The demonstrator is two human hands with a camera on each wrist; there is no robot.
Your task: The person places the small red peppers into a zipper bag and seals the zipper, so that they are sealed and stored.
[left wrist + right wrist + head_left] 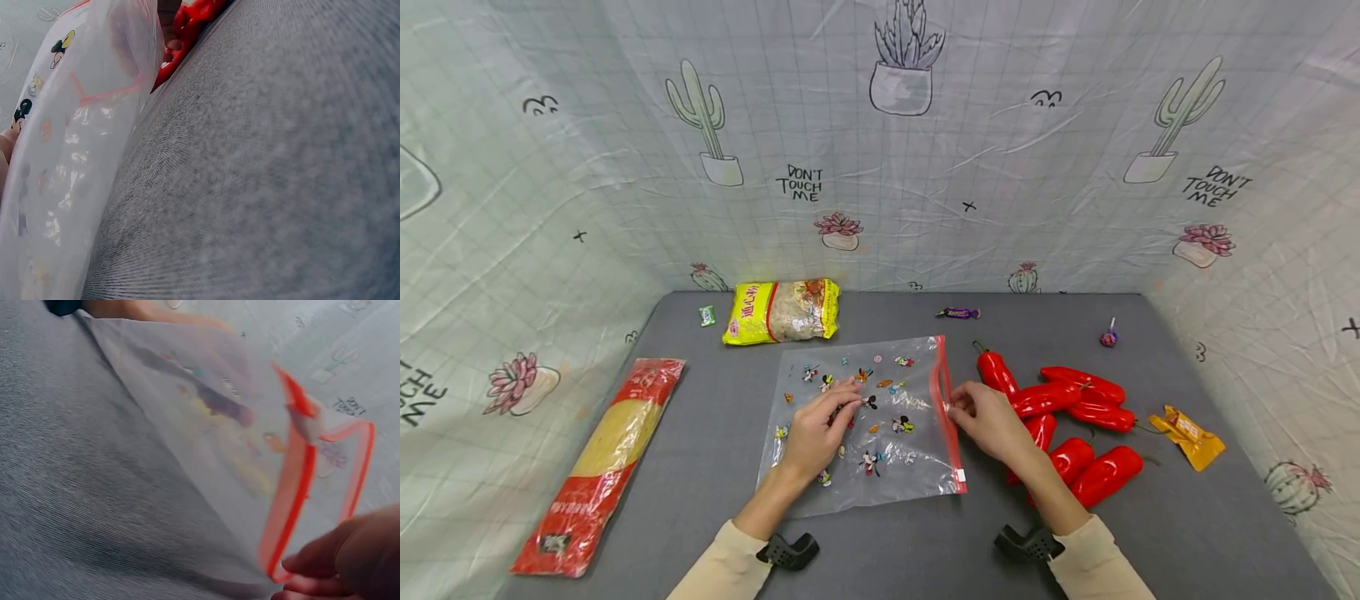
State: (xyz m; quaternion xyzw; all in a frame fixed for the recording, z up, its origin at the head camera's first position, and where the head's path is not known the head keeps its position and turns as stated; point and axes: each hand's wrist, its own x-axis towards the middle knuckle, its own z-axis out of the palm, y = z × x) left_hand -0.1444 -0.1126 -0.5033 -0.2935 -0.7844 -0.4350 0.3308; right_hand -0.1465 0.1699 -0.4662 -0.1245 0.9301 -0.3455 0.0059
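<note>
Cartoon-printed slider bag had its red edge pinched by my right hand, left hand relaxed atop, gray tabletop spreading leftward.

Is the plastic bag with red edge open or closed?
Open: in the right wrist view, the plastic bag has its red edges apart, with a gap between.

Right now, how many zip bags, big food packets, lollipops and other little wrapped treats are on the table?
Clear cartoon zip bag: 1
Big food packets: 2 (yellow macaroni bag, long red noodle packet)
Lollipop: 1
Other little wrapped treats: 3 (green candy, purple candy, orange packet)
Total: 7
</note>
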